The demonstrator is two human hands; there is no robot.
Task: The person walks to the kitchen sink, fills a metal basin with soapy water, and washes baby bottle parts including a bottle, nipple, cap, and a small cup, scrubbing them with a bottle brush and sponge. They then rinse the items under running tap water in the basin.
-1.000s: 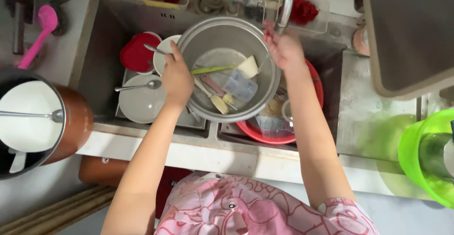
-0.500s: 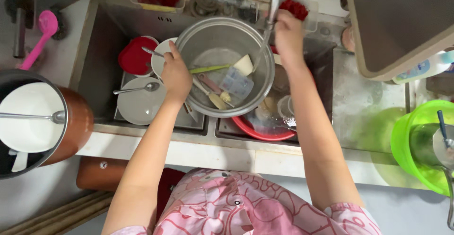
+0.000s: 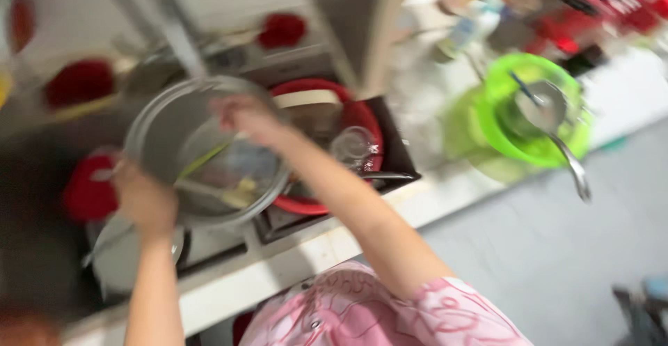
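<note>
At centre left of the blurred frame, the left hand (image 3: 145, 200) is gripping the metal pot (image 3: 209, 152) by its near-left rim while the right hand (image 3: 245, 118) is reaching over its far rim, grip unclear.

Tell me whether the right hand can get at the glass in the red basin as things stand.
Probably yes. The right hand rests on the metal bowl's far rim, and the glass sits uncovered in the red basin just beside that forearm, though the picture is blurred.

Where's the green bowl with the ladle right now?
In the head view, the green bowl sits on the counter at the upper right, right of the sink's red basin, with a metal ladle resting in it.
</note>
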